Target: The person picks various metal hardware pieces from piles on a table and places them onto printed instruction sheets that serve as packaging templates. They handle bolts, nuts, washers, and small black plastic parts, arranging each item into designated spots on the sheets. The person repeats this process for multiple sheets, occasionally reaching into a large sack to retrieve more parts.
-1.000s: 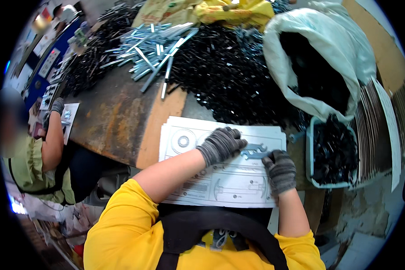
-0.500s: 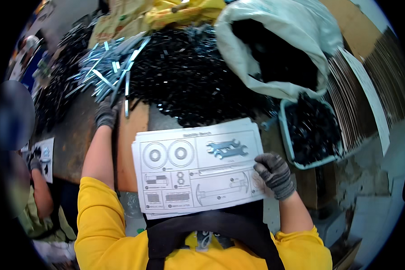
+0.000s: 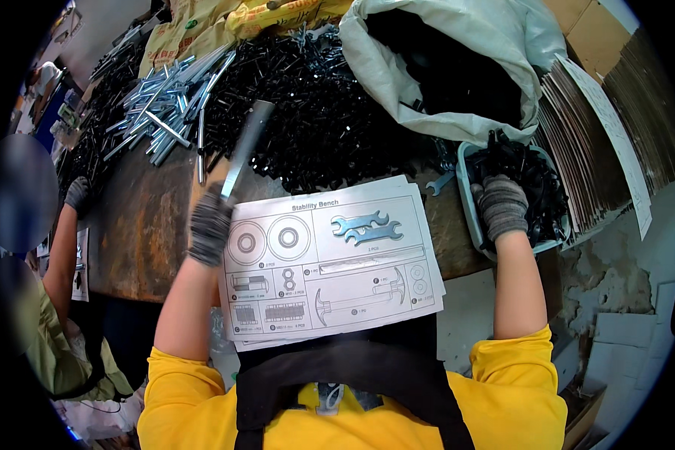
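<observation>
My left hand (image 3: 208,227), in a grey glove, is closed round a silver metal rod (image 3: 247,146) that points up and away, blurred by motion. It is beside the left edge of a printed parts sheet (image 3: 281,280) on top of a small stack. Two blue-silver open-end wrenches (image 3: 369,227) lie in the sheet's upper right panel. My gloved right hand (image 3: 502,206) reaches into a pale green bin (image 3: 470,214) of black parts (image 3: 541,196). Its fingers curl down among these parts, with the tips hidden, so what they hold cannot be made out.
A pile of silver rods (image 3: 161,109) and a heap of black bolt-like parts (image 3: 307,112) cover the table's far side. Behind the bin stand a white sack (image 3: 442,126) and stacked cardboard (image 3: 589,146). A loose wrench (image 3: 439,184) lies near the bin. A co-worker's gloved hand (image 3: 77,193) is at left.
My left hand has come back from the rod pile with a rod. My right hand has left the sheet's right edge and moved up and right into the bin.
</observation>
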A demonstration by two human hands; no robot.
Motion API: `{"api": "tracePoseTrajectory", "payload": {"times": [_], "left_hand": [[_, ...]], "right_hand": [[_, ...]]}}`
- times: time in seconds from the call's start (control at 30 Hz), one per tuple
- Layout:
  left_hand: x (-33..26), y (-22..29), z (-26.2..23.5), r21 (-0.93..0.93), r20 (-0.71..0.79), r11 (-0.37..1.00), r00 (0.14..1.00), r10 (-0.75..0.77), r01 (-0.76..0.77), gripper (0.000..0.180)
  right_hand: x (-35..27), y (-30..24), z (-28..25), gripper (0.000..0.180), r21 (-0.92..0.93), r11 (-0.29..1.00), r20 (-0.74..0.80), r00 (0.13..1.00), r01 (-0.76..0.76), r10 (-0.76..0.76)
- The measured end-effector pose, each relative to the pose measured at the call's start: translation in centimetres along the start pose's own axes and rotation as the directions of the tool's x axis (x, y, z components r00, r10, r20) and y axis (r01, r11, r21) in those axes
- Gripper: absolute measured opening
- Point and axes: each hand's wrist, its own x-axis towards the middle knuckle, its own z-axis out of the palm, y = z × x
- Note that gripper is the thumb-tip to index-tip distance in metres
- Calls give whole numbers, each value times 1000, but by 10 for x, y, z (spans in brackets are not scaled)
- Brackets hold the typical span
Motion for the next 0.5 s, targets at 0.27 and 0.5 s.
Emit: {"api": "tracePoseTrajectory", "payload": {"times": [0.27, 0.5], "left_hand": [[-67, 121, 66, 258, 669, 690, 641, 377, -676, 19], [-66, 111, 55, 141, 716, 828, 634, 293, -542, 28]], "right_hand": [[-8, 12, -7, 35, 327, 939, -23, 994, 106, -105], [-54, 22, -13, 18, 693, 531, -367, 873, 488, -323]]}}
